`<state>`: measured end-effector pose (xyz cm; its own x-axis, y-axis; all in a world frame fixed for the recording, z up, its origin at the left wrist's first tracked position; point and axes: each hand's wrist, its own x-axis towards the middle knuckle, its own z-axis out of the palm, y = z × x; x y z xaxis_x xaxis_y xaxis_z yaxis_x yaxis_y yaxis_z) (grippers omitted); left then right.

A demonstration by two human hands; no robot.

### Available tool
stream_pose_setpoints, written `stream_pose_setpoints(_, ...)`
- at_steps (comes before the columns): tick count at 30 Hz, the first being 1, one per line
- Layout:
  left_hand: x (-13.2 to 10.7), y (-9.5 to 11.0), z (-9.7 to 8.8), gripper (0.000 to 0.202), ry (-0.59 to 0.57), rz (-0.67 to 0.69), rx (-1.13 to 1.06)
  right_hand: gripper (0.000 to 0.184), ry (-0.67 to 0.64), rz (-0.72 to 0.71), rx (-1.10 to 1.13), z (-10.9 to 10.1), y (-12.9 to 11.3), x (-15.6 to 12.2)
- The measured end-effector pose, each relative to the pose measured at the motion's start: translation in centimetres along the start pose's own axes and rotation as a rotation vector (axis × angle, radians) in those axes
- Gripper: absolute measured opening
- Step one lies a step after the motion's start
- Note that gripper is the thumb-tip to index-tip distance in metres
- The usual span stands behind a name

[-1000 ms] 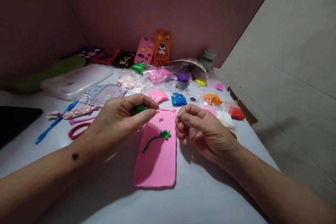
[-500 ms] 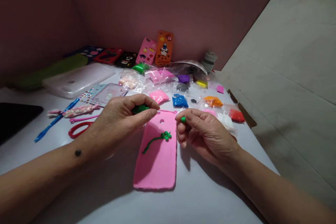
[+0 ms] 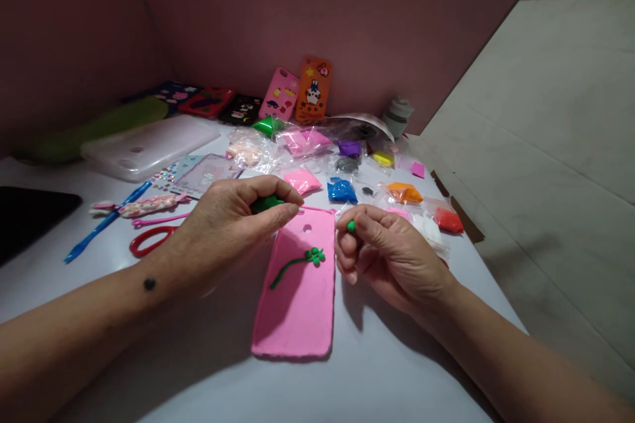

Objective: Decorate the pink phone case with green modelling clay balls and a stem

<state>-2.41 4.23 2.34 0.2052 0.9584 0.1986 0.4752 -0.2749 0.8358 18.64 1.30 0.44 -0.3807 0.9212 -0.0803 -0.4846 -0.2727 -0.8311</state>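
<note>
A pink clay-covered phone case [image 3: 297, 317] lies on the white table between my hands. On its upper half is a green clay stem [image 3: 288, 269] ending in a cluster of small green clay balls [image 3: 314, 256]. My left hand [image 3: 238, 215] is closed around a green lump of clay [image 3: 266, 203], partly hidden by the fingers, above the case's upper left. Just right of the case, my right hand [image 3: 384, 251] pinches a small piece of green clay [image 3: 351, 227] between thumb and forefinger, held above the table.
Bags of coloured clay, such as blue [image 3: 342, 190], orange [image 3: 404, 192] and red [image 3: 449, 220], spread behind the hands. Left lie red-handled scissors [image 3: 151, 241], a blue modelling tool [image 3: 94, 238] and a clear case [image 3: 149, 149]. Decorated cases, including an orange one [image 3: 313, 89], stand against the pink wall.
My right hand with the small green clay piece has shifted slightly right and down, a little away from the case. My left hand keeps its hold nearly in place.
</note>
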Motion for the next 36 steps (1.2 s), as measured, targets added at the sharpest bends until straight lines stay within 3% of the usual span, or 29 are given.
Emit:
stream_pose_setpoints(4, 0.02, -0.04, -0.05, 0.023, -0.010, -0.015, -0.018, 0.036, 0.034, 0.002, 0.003, 0.00, -0.04, 0.01)
stream_pose_setpoints(11, 0.08, -0.14, 0.06, 0.022, -0.011, -0.010, -0.020, 0.016, -0.003, 0.068, 0.029, -0.04, -0.23, -0.21)
stream_pose_setpoints(20, -0.01, -0.28, -0.12, 0.021, -0.006, -0.002, -0.009, 0.020, -0.050, 0.040, 0.013, -0.04, -0.12, -0.28)
stream_pose_setpoints(25, 0.00, -0.24, -0.08, 0.020, -0.004, 0.012, 0.024, 0.012, -0.060, 0.028, 0.028, 0.06, -0.29, -0.31)
stream_pose_setpoints(36, 0.16, -0.35, -0.11, 0.019, 0.005, 0.034, 0.012, 0.018, -0.010, 0.049, -0.010, 0.11, -0.41, -0.37)
